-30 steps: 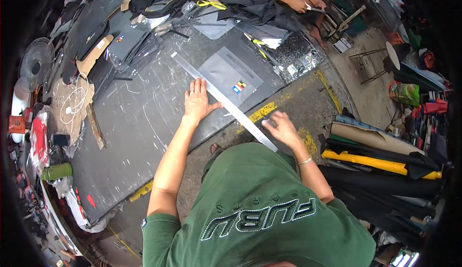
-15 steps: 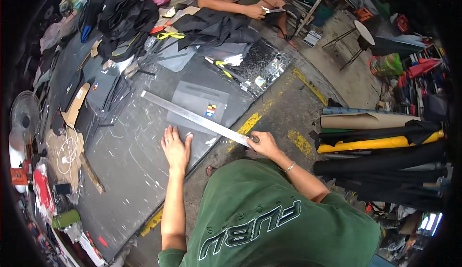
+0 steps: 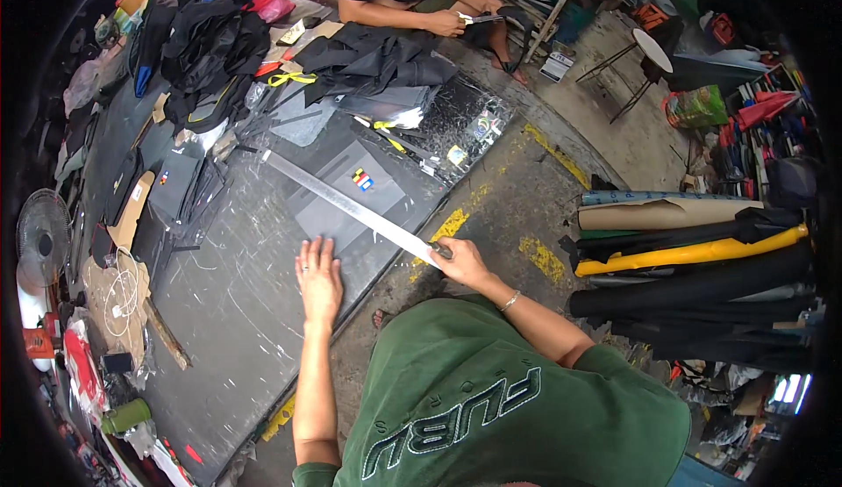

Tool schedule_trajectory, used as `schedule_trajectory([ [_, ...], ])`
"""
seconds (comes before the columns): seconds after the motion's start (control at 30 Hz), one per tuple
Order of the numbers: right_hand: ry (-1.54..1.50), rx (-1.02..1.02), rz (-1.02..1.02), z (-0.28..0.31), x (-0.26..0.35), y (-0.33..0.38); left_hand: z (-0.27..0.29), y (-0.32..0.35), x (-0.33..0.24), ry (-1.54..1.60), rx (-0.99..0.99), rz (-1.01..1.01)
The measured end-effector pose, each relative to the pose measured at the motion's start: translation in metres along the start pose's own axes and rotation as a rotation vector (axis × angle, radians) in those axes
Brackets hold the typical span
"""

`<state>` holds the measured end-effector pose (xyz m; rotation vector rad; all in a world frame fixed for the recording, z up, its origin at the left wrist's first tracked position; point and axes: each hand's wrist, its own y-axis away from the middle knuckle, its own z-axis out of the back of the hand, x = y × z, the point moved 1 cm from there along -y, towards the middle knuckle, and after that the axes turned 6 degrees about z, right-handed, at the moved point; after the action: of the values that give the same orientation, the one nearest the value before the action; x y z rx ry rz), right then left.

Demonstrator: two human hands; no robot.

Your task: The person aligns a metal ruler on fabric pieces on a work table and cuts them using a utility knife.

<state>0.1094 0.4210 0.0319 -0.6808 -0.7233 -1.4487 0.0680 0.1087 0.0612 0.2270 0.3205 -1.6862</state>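
Note:
My left hand (image 3: 319,287) lies flat on the dark work table (image 3: 237,311), palm down with fingers stretched out. Its fingertips are close to the lower edge of a translucent sheet (image 3: 324,215). A small patch (image 3: 362,179) of yellow, red, blue and black squares sits on that sheet, with a dark strip beside it. My right hand (image 3: 462,265) grips the near end of a long metal ruler (image 3: 342,203), which lies slantwise across the sheet. Next to its thumb shows a dark piece (image 3: 441,250) that I cannot make out.
Dark fabric (image 3: 377,61) and flat pieces are heaped along the table's far side. Another person's hand (image 3: 447,22) holds scissors there. Rolls of material (image 3: 693,263) lie at right. A fan (image 3: 42,234) and a cardboard piece with white cord (image 3: 118,298) are at left.
The sheet and its patch have turned clockwise under the ruler. The ruler's angle has shifted slightly, still in my right hand. My left hand stays flat beside the sheet. The whole view has shifted a little.

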Motion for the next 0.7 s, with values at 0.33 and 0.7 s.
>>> schedule_trajectory([
  [0.33,0.019,0.068,0.013,-0.022,0.025,-0.02,-0.015,-0.02,0.016,-0.056,-0.014,0.114],
  [0.7,0.217,0.017,-0.007,0.016,0.047,-0.042,-0.023,-0.02,0.017,-0.026,-0.091,0.108],
])
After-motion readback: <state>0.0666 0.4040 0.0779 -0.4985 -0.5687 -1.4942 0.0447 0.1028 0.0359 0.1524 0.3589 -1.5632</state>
